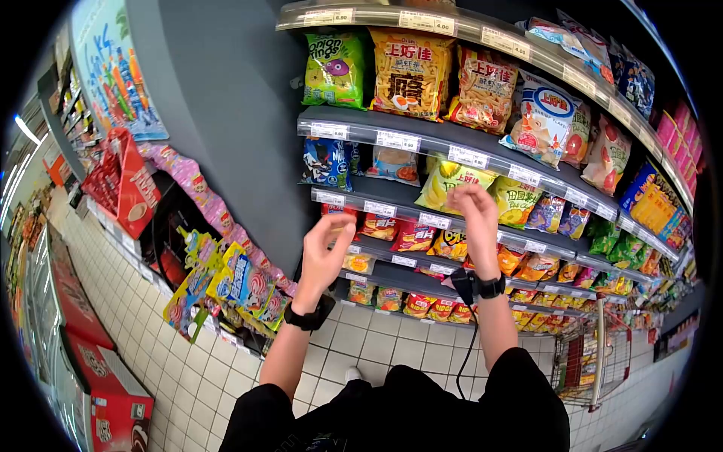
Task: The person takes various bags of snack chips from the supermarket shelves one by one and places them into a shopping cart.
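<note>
My left hand (329, 247) is raised in front of the lower snack shelves, fingers loosely curled, with a gap between thumb and fingertips and nothing seen in it. Nearest to it are small red snack bags (379, 226). My right hand (477, 216) is lifted before a yellow-green chip bag (449, 183) and overlaps that bag's lower right corner. Its fingers are bent and slightly apart; whether they touch the bag I cannot tell. Another yellow-green bag (517, 200) sits just to the right. Each wrist wears a black band, and a cable hangs by the right one.
Curved shelves (452, 139) with price labels carry many snack bags. A grey pillar (226, 98) stands left, beside a rack of hanging candy packs (245, 279). Red freezers (102, 377) line the left aisle. A shopping cart (595, 354) is at the right on the tiled floor (369, 343).
</note>
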